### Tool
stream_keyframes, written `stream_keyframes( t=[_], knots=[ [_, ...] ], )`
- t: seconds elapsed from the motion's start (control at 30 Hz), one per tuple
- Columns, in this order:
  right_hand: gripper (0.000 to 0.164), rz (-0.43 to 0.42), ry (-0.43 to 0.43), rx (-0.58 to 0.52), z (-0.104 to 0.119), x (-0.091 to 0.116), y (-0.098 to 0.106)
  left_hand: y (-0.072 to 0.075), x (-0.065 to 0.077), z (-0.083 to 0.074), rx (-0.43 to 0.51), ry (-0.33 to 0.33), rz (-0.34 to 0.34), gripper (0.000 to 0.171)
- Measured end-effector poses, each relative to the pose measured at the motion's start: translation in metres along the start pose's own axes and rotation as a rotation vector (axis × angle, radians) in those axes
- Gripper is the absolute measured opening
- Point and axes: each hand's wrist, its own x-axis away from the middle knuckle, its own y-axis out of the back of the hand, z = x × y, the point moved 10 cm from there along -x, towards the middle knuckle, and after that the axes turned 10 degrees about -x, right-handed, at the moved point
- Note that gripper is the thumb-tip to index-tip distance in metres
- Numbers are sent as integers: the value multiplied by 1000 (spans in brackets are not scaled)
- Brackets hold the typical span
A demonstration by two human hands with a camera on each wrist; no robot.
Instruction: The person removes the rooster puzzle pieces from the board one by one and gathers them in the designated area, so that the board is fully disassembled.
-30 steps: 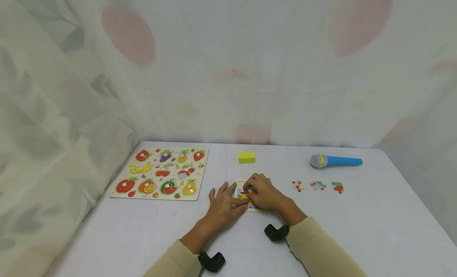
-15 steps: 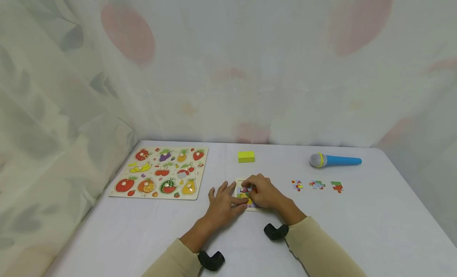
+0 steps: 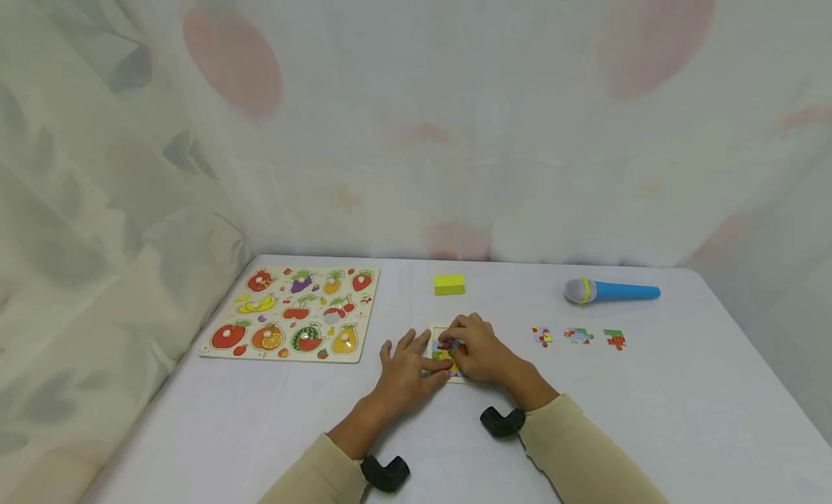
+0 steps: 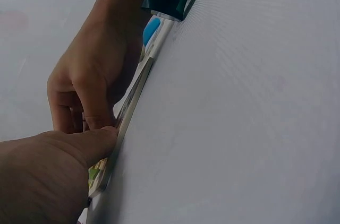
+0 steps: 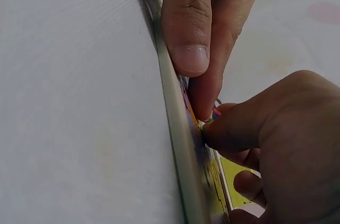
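Barely shifting, your right hand (image 3: 477, 349) is curling over the puzzle board (image 5: 178, 123), grip too hidden to call; your left hand (image 3: 404, 376), straight-fingered, is touching the board. You're probably filling it, needing steady pressing next.

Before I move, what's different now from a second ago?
Very little. The right hand seems to have shifted its fingers slightly over the small puzzle board, too faintly to give a direction; nothing was visibly grasped or released. The left hand, three loose pieces, yellow block and microphone stayed put.
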Motion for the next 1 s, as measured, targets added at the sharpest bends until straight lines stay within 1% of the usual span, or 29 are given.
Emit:
stream_keyframes(
  t=[0.07,0.17,0.27,0.37,0.53,0.7,0.9,1.0],
  knots=[
    [28,-7,35,5,3,0,1,0,0,0,-3,-3,-3,25],
    [29,-8,65,0,6,1,2,1,-1,-1,-4,-8,-8,25],
    [31,8,61,-18,6,2,2,2,-1,-1,-4,-13,-15,24],
    [34,41,49,-35,6,2,0,2,-1,0,-3,-15,-18,24],
    [40,81,42,-40,4,2,-2,1,-1,-1,5,-16,-8,24],
    [39,57,61,-76,4,3,-1,2,-1,-2,11,-21,-10,24],
    [35,43,118,-65,7,3,0,3,0,-2,13,-13,-9,24],
    [35,48,114,-56,6,2,-1,4,0,-1,19,-15,-17,23]
  ],
)
